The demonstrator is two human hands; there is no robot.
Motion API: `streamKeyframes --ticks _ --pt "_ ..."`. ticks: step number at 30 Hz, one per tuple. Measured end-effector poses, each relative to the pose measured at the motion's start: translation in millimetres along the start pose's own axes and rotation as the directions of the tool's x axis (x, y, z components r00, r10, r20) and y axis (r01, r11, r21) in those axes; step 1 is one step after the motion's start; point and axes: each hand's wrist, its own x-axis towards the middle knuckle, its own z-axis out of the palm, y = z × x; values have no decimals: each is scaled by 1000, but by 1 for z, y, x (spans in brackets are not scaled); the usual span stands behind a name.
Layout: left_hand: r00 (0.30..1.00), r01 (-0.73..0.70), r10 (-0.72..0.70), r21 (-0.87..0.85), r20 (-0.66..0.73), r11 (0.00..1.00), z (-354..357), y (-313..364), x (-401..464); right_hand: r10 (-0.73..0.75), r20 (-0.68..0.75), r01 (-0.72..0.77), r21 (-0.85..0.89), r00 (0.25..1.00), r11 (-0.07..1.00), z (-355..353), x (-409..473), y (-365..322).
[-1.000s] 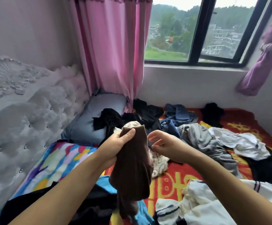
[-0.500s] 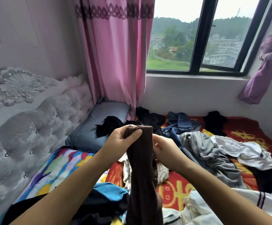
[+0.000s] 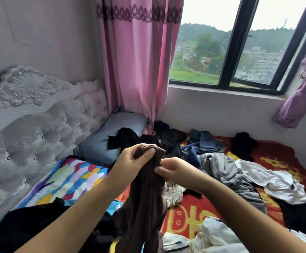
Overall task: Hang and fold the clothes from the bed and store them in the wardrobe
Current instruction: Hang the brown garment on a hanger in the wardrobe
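A dark brown garment [image 3: 144,203] hangs lifted over the bed [image 3: 280,161]. My left hand [image 3: 130,161] grips its bunched top edge. My right hand [image 3: 174,168] pinches the cloth just below and to the right. The garment's lower part drapes down between my forearms. Loose clothes lie across the red bedspread: a grey garment [image 3: 228,172], a white one [image 3: 269,178], blue ones [image 3: 203,143], black ones [image 3: 166,136], and a patterned cream piece [image 3: 174,192] behind the brown garment.
A tufted grey headboard [image 3: 39,128] runs along the left. A blue-grey pillow [image 3: 108,136] and a colourful pillow [image 3: 64,181] lie beside it. Pink curtain [image 3: 135,66] hangs at the corner, window [image 3: 239,52] behind the bed. No wardrobe is in view.
The garment has been raised and my hands have closed in on its top edge. My right hand went from open beside it to pinching it. The view has tilted upward.
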Motion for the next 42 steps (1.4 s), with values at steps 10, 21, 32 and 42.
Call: streamKeyframes --ticks 10,21,32,42 --pt "977 121 -100 102 -187 987 -61 19 -62 -315 -199 312 -44 928 949 57 7 -57" --pt "946 304 -229 385 -229 872 -145 83 -213 -298 55 276 250 953 928 199 -35 -150" --pt "877 337 -427 915 -220 221 -197 147 -381 -517 17 513 102 856 853 313 -119 -229" --pt "568 538 -325 43 -756 842 -183 191 -475 -475 180 378 398 861 836 375 -164 -268"
